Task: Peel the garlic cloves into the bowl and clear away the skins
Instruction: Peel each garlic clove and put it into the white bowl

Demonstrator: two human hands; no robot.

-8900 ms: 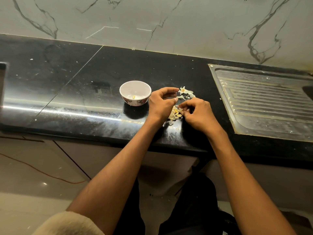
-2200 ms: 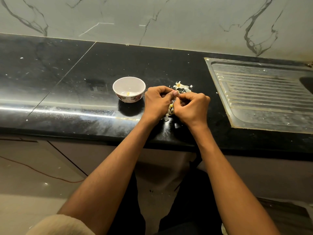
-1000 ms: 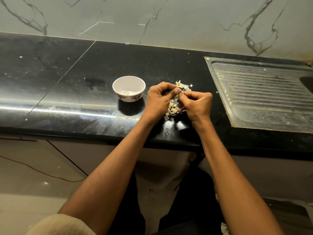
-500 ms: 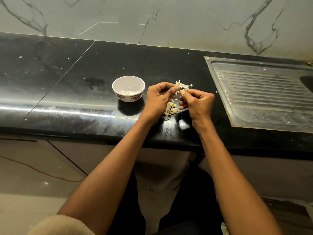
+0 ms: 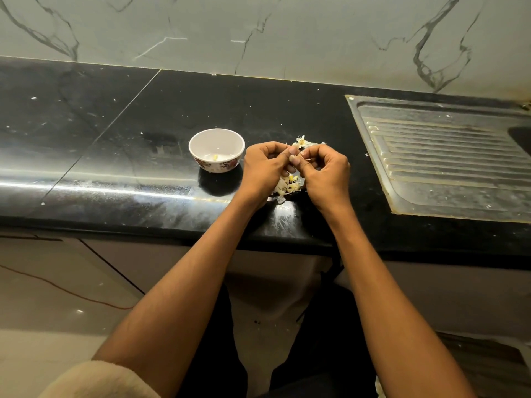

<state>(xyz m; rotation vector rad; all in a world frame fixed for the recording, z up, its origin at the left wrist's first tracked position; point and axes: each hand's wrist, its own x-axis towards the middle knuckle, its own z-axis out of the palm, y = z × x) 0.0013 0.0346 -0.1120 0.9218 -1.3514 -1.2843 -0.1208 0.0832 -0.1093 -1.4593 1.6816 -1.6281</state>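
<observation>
With your left hand (image 5: 265, 168) and right hand (image 5: 326, 170) both pinched tight on 1 garlic clove (image 5: 298, 158) above the skins (image 5: 287, 185) on the bench (image 5: 143, 156), a slip could flick it past the bowl (image 5: 217, 149).

Head view, down over countertop (image 5: 161, 116)

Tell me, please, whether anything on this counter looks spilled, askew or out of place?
Only loose garlic skins littering the counter between the hands, with more just behind the fingertips, plus pale specks scattered across the black top. The bowl stands upright and the drainboard looks undisturbed.
</observation>
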